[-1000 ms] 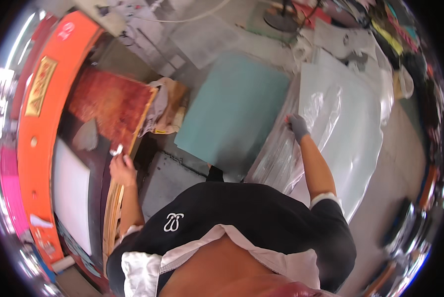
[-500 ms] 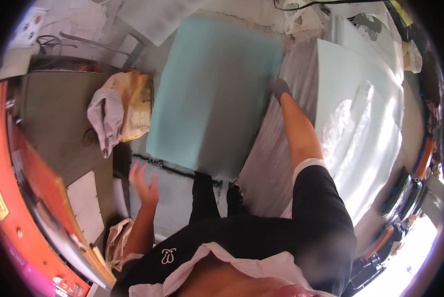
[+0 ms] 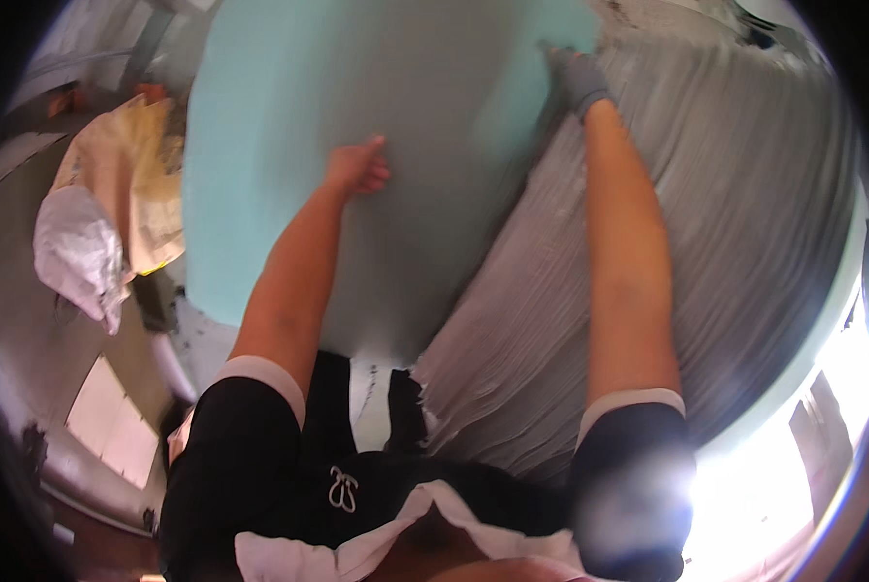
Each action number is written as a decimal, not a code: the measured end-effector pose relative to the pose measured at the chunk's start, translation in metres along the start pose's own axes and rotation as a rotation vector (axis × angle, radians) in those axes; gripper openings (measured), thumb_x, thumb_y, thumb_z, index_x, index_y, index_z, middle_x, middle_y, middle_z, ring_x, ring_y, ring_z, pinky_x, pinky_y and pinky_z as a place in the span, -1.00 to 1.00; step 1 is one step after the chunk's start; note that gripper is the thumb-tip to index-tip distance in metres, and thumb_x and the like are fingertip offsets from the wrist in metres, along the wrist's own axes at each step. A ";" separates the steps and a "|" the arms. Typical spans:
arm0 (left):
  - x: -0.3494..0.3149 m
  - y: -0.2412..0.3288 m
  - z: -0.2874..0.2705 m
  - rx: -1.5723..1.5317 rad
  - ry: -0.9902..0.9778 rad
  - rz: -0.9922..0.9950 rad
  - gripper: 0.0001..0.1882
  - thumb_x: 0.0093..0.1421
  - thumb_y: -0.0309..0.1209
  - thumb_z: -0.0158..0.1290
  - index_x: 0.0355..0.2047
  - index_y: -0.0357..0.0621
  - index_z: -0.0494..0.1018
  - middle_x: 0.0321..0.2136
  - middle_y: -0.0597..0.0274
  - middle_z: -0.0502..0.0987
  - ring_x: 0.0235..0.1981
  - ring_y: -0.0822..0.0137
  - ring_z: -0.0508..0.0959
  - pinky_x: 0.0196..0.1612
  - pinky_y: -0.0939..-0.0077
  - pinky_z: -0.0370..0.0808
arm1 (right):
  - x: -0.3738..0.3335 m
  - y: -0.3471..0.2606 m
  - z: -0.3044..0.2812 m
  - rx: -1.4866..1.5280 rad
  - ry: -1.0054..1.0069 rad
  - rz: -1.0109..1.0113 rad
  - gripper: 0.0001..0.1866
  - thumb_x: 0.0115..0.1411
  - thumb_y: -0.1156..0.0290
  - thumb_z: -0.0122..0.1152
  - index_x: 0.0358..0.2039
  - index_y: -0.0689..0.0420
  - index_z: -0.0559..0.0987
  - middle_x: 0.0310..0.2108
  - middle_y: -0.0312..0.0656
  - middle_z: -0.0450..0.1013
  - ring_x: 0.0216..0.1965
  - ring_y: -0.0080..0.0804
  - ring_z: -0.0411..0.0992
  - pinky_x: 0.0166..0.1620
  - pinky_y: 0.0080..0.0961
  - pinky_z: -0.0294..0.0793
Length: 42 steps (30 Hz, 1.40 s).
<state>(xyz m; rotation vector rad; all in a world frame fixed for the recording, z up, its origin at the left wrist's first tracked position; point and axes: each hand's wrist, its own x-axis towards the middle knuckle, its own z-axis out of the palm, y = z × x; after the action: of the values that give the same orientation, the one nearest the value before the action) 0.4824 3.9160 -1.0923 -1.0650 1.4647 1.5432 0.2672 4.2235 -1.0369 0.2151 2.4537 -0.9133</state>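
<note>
A large turquoise sheet (image 3: pixel 236 165), its middle in grey shade, stands or leans in front of me; its upper edge runs out of view. My right hand (image 3: pixel 580 82), in a grey glove, is closed at the sheet's upper right edge. The fingertips there are blurred. My bare left hand (image 3: pixel 359 167) is over the middle of the sheet with its fingers curled, and nothing shows in them. Whether it touches the surface, I cannot tell. Beside the sheet on the right is a broad surface of wrinkled, translucent grey plastic film (image 3: pixel 735 213), partly behind my right forearm.
A tan paper sack (image 3: pixel 148 184) with a pale crumpled bag (image 3: pixel 78 247) on it sits left of the sheet. Farther left is a brown panel (image 3: pixel 17 252). My feet are on pale floor (image 3: pixel 369 393) below the sheet. Bright light comes from the lower right.
My left hand has moved up and right, from beside the sheet to in front of it, its fingers now curled. The sheet looks larger and nearer. Film fills more of the right side.
</note>
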 end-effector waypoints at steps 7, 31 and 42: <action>-0.023 0.014 -0.008 0.047 0.073 -0.052 -0.51 0.06 0.04 0.10 -0.53 -0.24 0.45 -0.66 0.15 0.52 -0.73 0.32 0.49 -0.67 0.46 0.40 | 0.063 -0.043 0.001 -0.128 0.048 0.327 -0.59 0.19 0.06 -0.22 -0.20 -0.03 0.55 -0.05 -0.15 0.43 -0.08 -0.03 0.40 -0.02 -0.28 0.35; -0.035 0.023 -0.004 0.032 0.088 -0.051 -0.54 0.09 -0.03 0.09 -0.53 -0.26 0.45 -0.70 0.14 0.49 -0.77 0.33 0.45 -0.66 0.45 0.39 | 0.111 0.015 0.004 0.152 0.369 0.304 -0.35 -0.09 -0.07 0.14 -0.04 0.08 0.50 -0.02 -0.03 0.40 -0.04 -0.22 0.41 0.00 -0.38 0.33; -0.037 0.025 -0.005 0.017 0.035 -0.072 -0.50 0.09 0.03 0.07 -0.53 -0.25 0.44 -0.68 0.13 0.49 -0.75 0.31 0.47 -0.64 0.46 0.42 | 0.069 -0.046 -0.005 -0.505 -0.095 -0.330 -0.54 0.05 0.02 -0.07 -0.20 0.07 0.57 -0.14 -0.18 0.49 -0.07 -0.08 0.40 0.01 -0.30 0.34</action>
<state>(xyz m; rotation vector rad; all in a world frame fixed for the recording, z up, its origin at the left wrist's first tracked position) 0.4737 3.9103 -1.0481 -1.1281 1.4446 1.4660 0.1913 4.1901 -1.0432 -0.4082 2.5756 -0.3847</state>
